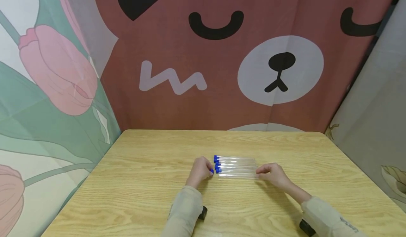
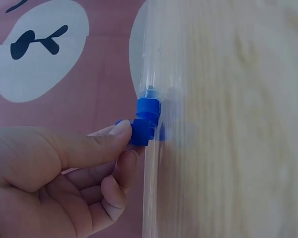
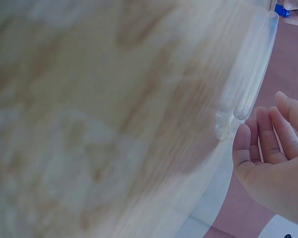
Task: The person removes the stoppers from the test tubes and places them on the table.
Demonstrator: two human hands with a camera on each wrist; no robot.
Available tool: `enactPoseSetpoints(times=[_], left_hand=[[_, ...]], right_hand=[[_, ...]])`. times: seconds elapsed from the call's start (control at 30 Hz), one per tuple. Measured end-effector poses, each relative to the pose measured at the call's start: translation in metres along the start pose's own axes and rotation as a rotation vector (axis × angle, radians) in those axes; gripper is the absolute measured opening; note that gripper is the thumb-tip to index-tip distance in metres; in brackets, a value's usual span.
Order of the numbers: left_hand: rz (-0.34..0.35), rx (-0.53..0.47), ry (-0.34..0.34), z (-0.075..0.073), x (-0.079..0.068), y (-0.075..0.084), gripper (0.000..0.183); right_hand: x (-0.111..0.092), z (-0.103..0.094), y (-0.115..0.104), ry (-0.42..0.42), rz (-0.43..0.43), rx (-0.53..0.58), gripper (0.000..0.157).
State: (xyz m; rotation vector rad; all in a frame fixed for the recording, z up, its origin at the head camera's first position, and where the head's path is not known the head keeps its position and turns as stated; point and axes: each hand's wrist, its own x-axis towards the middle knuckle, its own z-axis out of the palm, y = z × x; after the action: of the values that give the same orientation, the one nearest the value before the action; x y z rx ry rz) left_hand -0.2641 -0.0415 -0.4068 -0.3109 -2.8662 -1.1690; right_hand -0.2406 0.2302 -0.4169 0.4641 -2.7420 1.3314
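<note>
Several clear test tubes (image 1: 238,167) with blue caps lie side by side on the wooden table, capped ends toward the left. My left hand (image 1: 200,170) pinches a small blue cap (image 1: 211,172) between thumb and fingers, just left of the row. The nearest tube (image 1: 236,176) shows no cap on its left end in the head view. In the left wrist view, the other blue caps (image 2: 148,108) stand right at the thumb tip. Beside the rounded tube ends (image 3: 240,113), my right hand (image 3: 273,148) has relaxed, slightly bent fingers; whether they touch a tube cannot be told.
The light wood table (image 1: 142,194) carries the tubes near its middle. Behind it hangs a curtain (image 1: 177,110) with a bear's face, and a flower-printed cloth (image 1: 63,135) hangs at the left. Dark devices (image 1: 203,213) sit under both sleeves.
</note>
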Motion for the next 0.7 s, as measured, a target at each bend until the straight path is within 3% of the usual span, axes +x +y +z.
enactPoseSetpoints(times=[0.27, 0.3, 0.5, 0.53, 0.7], left_hand=[[0.022, 0.061, 0.014, 0.003, 0.001, 0.0, 0.014], [0.06, 0.051, 0.031, 0.012, 0.01, -0.015, 0.015], [-0.013, 0.021, -0.008, 0.013, 0.011, -0.013, 0.014], [-0.059, 0.035, -0.03, 0.004, 0.002, 0.001, 0.014], [-0.036, 0.043, -0.029, 0.005, 0.002, 0.0, 0.015]], right_hand=[[0.0, -0.002, -0.002, 0.005, 0.015, 0.007, 0.012], [0.0, -0.003, -0.002, 0.003, 0.018, 0.011, 0.012], [0.001, -0.003, -0.002, 0.007, 0.019, 0.01, 0.012], [0.001, -0.003, -0.002, 0.007, 0.017, 0.004, 0.012], [0.0, -0.003, -0.001, -0.003, 0.009, -0.003, 0.011]])
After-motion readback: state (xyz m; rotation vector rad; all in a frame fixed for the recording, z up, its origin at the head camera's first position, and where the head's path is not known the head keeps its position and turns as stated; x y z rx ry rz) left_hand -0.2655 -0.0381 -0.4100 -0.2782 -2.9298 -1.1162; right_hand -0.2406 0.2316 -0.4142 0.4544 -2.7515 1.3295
